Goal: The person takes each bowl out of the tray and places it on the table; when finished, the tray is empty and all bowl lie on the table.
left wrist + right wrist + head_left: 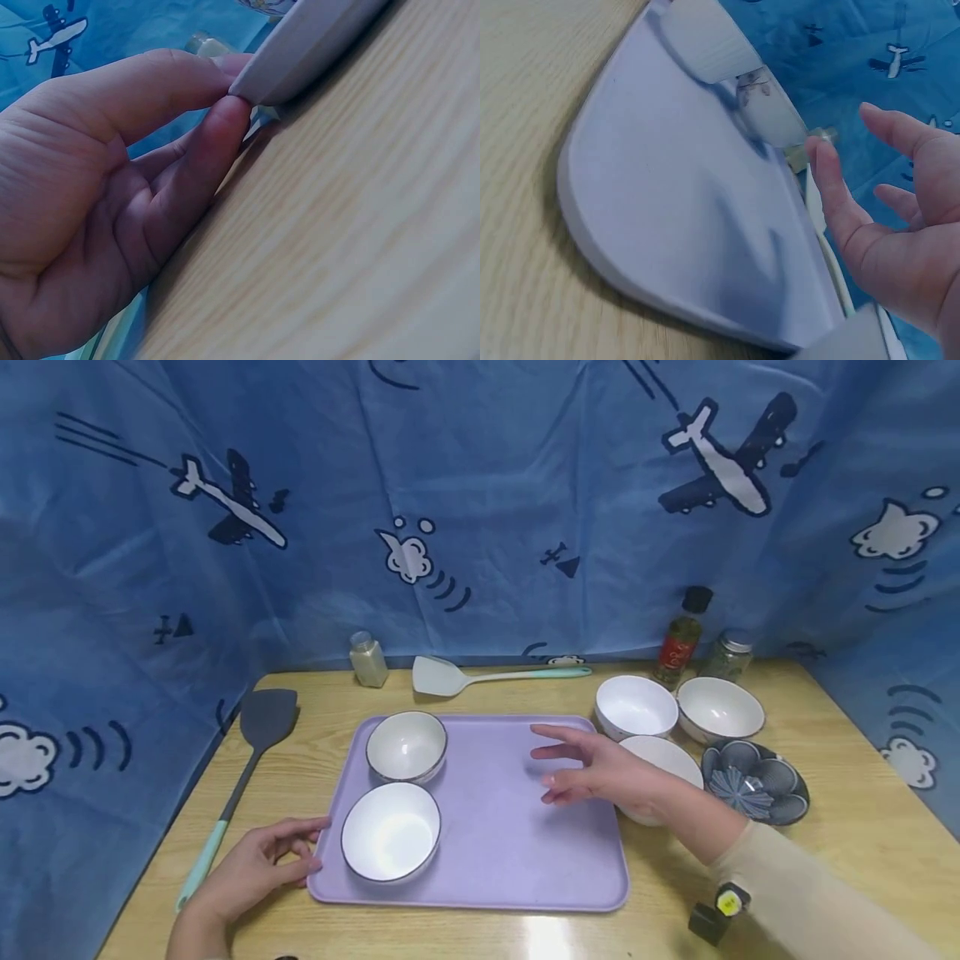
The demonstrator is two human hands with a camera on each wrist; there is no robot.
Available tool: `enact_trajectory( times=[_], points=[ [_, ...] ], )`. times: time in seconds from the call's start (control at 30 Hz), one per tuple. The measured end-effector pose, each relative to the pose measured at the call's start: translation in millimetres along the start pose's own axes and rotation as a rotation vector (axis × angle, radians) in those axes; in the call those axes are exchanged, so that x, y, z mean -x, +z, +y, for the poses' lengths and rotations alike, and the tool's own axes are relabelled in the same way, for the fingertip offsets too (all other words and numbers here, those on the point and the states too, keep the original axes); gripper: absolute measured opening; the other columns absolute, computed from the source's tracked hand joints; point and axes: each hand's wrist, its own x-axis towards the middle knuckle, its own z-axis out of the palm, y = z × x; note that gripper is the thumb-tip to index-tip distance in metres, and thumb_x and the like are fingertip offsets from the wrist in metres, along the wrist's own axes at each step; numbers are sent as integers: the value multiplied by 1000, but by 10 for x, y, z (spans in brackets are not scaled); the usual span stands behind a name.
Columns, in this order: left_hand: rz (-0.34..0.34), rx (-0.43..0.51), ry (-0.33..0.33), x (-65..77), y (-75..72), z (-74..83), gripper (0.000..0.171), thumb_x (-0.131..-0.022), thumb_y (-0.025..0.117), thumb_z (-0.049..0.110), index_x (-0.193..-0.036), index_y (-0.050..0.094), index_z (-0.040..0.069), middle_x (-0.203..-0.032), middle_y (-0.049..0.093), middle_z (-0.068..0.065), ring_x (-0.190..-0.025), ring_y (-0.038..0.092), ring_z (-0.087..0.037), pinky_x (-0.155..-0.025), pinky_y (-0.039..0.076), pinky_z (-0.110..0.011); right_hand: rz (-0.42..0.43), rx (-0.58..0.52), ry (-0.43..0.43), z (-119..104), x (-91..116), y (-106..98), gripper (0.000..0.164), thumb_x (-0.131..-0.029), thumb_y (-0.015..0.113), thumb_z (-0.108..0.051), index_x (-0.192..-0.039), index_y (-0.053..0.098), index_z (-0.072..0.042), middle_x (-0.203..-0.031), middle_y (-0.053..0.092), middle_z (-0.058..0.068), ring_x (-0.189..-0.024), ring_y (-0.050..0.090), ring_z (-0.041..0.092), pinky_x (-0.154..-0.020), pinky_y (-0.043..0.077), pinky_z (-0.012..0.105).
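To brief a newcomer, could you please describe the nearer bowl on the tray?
On the wooden table lies a large purple tray. At its left side, the front bowl is the one nearer the person. Its brighter white inside sets it apart from the creamier rear bowl.

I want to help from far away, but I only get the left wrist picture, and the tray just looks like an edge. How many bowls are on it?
Observer: Two: a near bowl and a far bowl, both on the left half of the tray.
Operator: Cool! What's the right hand doing?
Observer: It hovers over the tray's right side, fingers spread, holding nothing.
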Motion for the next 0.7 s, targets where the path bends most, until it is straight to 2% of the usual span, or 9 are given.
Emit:
enact_trajectory(
  times=[0.17, 0.43, 0.7],
  points=[
    [23, -25, -28, -12, 17, -8, 60, -84, 81, 24, -137, 59, 6, -101, 65, -9, -93, 61, -8, -81, 48, -18, 13, -32, 19, -24, -210, 83, 84, -90, 74, -11, -159, 25, -16, -155, 34, 27, -98, 72, 28, -90, 56, 43],
    [21, -13, -43, 11, 11, -1, 61, -83, 81, 22, -138, 58, 4, -100, 65, -10, -91, 62, -9, -80, 49, -19, 3, -47, 16, 14, -540, 269, 80, -90, 72, -11, -158, 28, -12, -152, 37, 28, -93, 72, 30, -89, 57, 44],
    [12, -26, -30, 3, 8, 33, 60, -86, 79, 23, -138, 57, 5, -98, 65, -9, -95, 59, -7, -83, 46, -17, 50, -80, 27, 47, -822, 425, 74, -93, 68, -8, -157, 30, -11, -149, 40, 28, -92, 72, 30, -89, 57, 43]
  ],
)
